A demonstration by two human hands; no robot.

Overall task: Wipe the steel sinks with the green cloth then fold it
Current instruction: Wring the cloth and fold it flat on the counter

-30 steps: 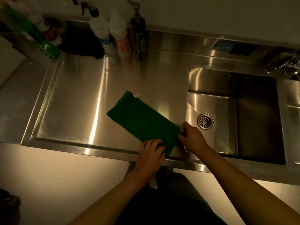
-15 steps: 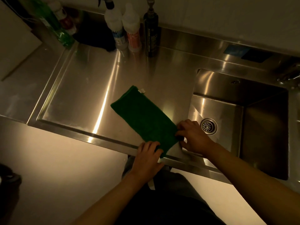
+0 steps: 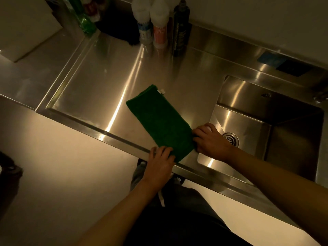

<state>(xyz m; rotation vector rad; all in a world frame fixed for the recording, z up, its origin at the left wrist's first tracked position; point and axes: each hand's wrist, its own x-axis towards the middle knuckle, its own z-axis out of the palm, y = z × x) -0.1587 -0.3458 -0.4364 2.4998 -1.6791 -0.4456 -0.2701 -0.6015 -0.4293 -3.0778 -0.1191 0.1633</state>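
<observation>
The green cloth (image 3: 159, 121) lies flat as a long folded rectangle on the steel drainboard (image 3: 99, 89), slanting from upper left to lower right, a small white tag at its far corner. My left hand (image 3: 160, 161) pinches the cloth's near corner at the counter's front edge. My right hand (image 3: 211, 141) grips the cloth's near right corner, beside the rim of the steel sink (image 3: 291, 139). The drain (image 3: 230, 138) shows just right of that hand.
Two white spray bottles (image 3: 150, 20), a dark pump bottle (image 3: 181, 27) and a green bottle (image 3: 83, 20) stand along the back wall. A dark rag (image 3: 120, 27) lies behind them. A white board (image 3: 23, 31) sits at far left. The faucet base (image 3: 321, 98) is at right.
The view has swung left and down. My right hand has slid along the cloth's near end; both hands stay on the near corners, and the cloth still lies flat.
</observation>
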